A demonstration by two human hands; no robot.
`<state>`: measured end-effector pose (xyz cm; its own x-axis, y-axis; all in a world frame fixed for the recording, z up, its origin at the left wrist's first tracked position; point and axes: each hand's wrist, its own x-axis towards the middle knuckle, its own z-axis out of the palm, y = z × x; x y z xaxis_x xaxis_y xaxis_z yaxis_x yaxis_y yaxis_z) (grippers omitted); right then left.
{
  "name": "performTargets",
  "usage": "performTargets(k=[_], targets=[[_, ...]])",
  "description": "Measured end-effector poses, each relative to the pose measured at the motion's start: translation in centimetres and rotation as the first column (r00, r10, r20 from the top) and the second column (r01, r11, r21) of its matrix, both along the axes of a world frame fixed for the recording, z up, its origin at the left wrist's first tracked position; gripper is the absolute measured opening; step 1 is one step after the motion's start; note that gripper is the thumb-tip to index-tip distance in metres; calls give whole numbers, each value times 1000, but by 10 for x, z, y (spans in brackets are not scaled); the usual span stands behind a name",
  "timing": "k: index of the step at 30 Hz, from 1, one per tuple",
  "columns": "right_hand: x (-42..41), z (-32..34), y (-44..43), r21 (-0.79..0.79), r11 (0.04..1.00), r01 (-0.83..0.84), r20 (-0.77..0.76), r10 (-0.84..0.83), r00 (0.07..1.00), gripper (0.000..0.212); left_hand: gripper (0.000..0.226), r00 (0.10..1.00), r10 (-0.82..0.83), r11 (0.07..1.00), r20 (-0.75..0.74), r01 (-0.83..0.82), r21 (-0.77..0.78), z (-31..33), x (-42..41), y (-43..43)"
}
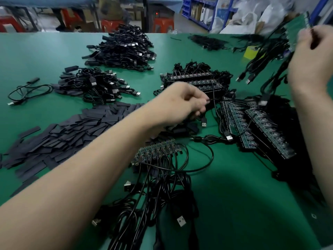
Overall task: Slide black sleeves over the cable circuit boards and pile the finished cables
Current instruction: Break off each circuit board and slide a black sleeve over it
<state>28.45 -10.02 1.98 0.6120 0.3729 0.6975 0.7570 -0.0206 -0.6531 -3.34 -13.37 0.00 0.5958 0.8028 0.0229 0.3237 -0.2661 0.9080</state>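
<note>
My right hand (312, 55) is raised at the upper right and grips a green circuit board panel (297, 29) from which several black USB cables (264, 56) hang down. My left hand (187, 101) reaches across the middle of the table, its fingers curled round a black cable (213, 98) beside stacked board panels (198, 80). A heap of flat black sleeves (72, 130) lies at the left. Two piles of sleeved cables (93, 85) (124, 49) sit behind it.
More board panels (266, 130) with cables lie at the right, and another panel (155, 152) with tangled cables lies near me. A single cable (27, 91) lies at far left. The green table (243, 195) ends at the back, with red stools and shelves beyond.
</note>
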Motion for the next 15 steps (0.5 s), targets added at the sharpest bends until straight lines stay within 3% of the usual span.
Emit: performTargets(k=[4, 6, 10, 15], targets=[[19, 0, 9, 88, 995, 48, 133, -59, 989, 21, 14, 941, 102, 982, 324, -42, -185, 31, -27, 6], [6, 3, -1, 32, 997, 74, 221, -80, 972, 16, 15, 909, 138, 980, 393, -67, -189, 42, -41, 8], [-30, -5, -23, -244, 969, 24, 419, 83, 904, 37, 13, 930, 131, 988, 344, -94, -122, 47, -67, 4], [-82, -17, -58, -616, 788, -19, 443, 366, 818, 25, 19, 957, 84, 994, 279, -59, -95, 41, -106, -8]])
